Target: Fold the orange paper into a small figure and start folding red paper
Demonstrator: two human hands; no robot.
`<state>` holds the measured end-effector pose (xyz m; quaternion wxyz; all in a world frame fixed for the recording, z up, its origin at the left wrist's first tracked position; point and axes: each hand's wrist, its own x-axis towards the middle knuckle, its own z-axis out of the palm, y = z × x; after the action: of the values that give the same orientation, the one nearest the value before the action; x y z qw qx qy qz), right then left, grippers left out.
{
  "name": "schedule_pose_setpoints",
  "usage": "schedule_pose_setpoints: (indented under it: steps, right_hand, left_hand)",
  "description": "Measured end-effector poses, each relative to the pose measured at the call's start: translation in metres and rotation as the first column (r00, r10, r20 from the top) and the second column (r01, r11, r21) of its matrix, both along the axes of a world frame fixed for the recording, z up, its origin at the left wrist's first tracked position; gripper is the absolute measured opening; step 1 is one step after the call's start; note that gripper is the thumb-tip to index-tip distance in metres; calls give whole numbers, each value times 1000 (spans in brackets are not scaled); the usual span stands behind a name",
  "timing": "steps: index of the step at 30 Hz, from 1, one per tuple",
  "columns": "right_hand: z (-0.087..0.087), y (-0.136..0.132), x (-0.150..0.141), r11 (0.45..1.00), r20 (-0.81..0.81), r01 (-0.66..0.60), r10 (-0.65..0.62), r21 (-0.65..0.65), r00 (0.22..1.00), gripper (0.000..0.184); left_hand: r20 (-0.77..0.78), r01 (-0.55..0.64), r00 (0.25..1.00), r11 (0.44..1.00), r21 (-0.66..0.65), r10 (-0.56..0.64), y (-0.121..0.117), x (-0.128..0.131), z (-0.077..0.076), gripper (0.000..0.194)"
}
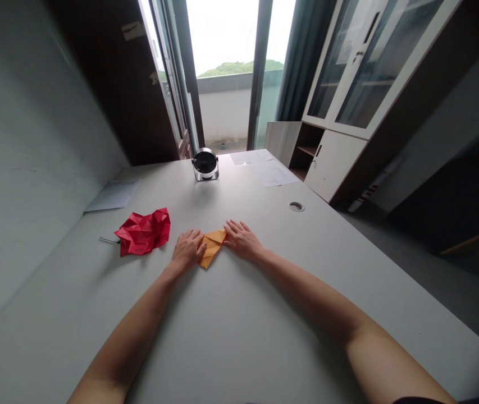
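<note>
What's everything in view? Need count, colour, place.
orange paper: 1, orange, folded, on desk between the hands
red paper: 1, red, creased, desk left
thin strand: 1, dark, at red paper's left edge
round device: 1, black and silver, far end of desk
loose sheets: at least 2, white, far right of desk
pale paper: count unclear, whitish, far left by wall
grommet: 1, light rim, desk right
desk: 1, white, under everything above
window frame: 1, dark, behind desk
curtain: 1, dark, right of window
cabinet: 1, white with glass doors, back right
left hand: 1, bare, on orange paper
right hand: 1, bare, at its right corner
</note>
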<state>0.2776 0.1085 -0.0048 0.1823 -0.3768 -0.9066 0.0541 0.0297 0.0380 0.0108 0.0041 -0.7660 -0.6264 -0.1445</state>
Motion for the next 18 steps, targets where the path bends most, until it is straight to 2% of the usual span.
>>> schedule_pose_setpoints:
  steps: [3, 5, 10, 14, 18]
  right_hand:
    - [4, -4, -3, 988, 19, -152, 152, -2, 988, 53]
    - [5, -5, -4, 984, 38, -173, 174, -33, 984, 49]
    - [6, -4, -2, 996, 55, -33, 38, -85, 998, 52]
    - [9, -5, -1, 996, 55, 43, -39, -79, 998, 47]
    - [9, -4, 1, 994, 59, 75, -70, -79, 996, 44]
  left_hand:
    - [5, -23, 1000, 1000, 17, 23, -1, 1, 2, 40]
    - [6, -44, 999, 999, 30, 43, -1, 2, 2, 38]
    - [48, -18, 999, 998, 61, 15, 1, -3, 2, 34]
    - [192, 121, 973, 991, 64, -131, 4, -10, 0, 26]
    - [279, 281, 915, 956, 81, -292, 4, -11, -2, 24]
